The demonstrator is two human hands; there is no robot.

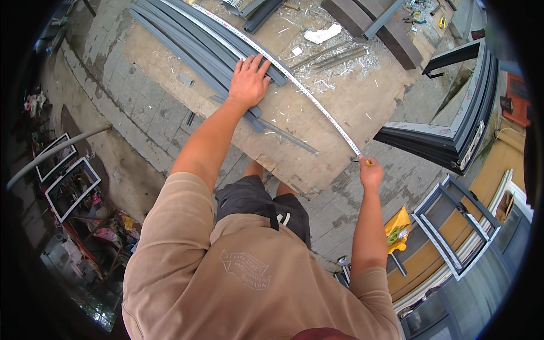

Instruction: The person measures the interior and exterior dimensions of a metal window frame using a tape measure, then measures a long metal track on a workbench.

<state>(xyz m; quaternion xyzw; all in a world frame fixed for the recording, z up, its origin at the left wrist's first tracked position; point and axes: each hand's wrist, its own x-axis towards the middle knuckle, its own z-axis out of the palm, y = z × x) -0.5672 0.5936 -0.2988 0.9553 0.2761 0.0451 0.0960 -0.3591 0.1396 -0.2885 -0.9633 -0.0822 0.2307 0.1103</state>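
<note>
My right hand (371, 172) is closed around the near end of a white tape measure (312, 100), with a bit of yellow showing at the fingers. The blade runs in a long curve up and left across the work board, over a bundle of grey metal profiles (178, 42). My left hand (250, 83) rests palm down on the profiles, fingers spread, its fingertips close beside the blade. Whether it presses on the blade cannot be told. The far end of the tape runs out of the picture at the top.
Metal shavings (361, 63), a white cloth or paper (323, 34) and thick brown profiles (391, 42) lie on the worn board (297, 170). Pliers (414, 19) are at the far right. A dark window frame (457, 140) stands to the right; another frame (457, 229) leans below it.
</note>
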